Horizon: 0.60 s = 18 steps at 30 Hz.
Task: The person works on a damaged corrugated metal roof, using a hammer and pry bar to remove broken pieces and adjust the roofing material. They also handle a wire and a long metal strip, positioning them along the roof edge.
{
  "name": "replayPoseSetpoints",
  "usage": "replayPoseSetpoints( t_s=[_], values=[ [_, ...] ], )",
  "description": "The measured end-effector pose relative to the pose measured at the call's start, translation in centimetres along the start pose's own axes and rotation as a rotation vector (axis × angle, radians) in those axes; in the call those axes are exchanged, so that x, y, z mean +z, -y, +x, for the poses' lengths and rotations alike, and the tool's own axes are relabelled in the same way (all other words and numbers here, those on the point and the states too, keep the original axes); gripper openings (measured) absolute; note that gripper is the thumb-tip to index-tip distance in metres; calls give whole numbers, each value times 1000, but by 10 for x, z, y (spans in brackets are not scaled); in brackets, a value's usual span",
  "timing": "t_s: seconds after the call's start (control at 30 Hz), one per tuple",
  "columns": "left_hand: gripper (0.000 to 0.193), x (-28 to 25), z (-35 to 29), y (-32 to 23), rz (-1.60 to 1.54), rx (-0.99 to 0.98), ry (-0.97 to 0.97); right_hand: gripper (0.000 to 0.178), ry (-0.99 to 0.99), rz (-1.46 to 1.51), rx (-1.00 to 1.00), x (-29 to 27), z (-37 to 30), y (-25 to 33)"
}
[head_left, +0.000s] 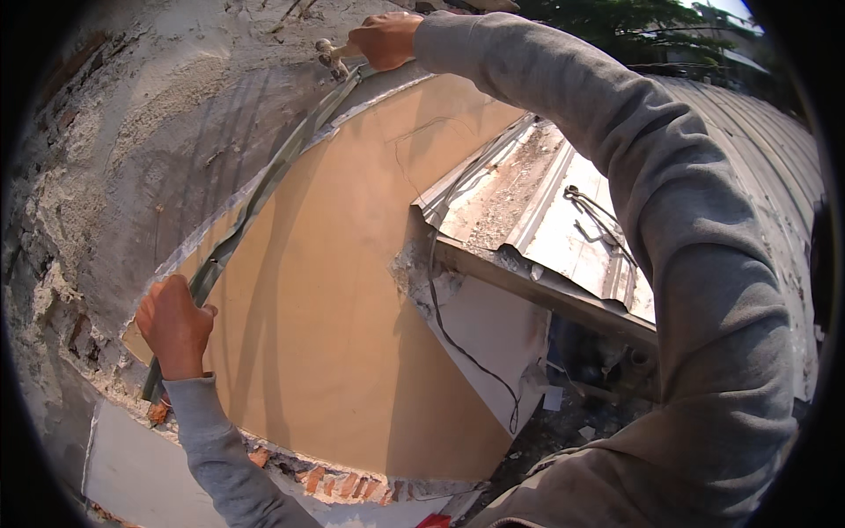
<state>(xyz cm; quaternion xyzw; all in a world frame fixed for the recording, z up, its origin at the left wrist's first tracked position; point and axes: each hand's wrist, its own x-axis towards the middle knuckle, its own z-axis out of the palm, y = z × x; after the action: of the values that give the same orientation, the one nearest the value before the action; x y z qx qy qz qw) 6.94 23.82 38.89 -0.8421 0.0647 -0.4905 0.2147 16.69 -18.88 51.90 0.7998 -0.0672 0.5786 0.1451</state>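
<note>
My left hand [179,327] is closed around the lower part of a long, bent grey-green metal strip [257,199]. That strip slants up and to the right, along the border between rough grey masonry and a smooth tan wall surface [326,326]. Near the strip's upper end, my right hand [385,40] is closed on what looks like a hammer [333,60]. Its worn metal head sticks out left of my fingers, while most of the handle is hidden in my grip. Whether the hammer head touches the strip, I cannot tell.
Broken plaster and brick [348,486] line the wall's lower edge. On the right, a sheet-metal roof [502,198] carries rubble and a pair of long-handled metal tools [598,216]. A dark cable [453,339] hangs from the roof's edge over the wall.
</note>
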Motion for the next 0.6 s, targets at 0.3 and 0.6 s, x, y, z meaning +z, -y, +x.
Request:
replayPoseSetpoints(
  t_s=[0.3, 0.6],
  values=[
    [26, -12, -58, -63, -112, -136, 112, 54, -491, -393, -158, -11, 69, -38],
    [27, 26, -121, -162, -521, -205, 331, 49, -94, 56, -417, -25, 10, -3]
  ],
)
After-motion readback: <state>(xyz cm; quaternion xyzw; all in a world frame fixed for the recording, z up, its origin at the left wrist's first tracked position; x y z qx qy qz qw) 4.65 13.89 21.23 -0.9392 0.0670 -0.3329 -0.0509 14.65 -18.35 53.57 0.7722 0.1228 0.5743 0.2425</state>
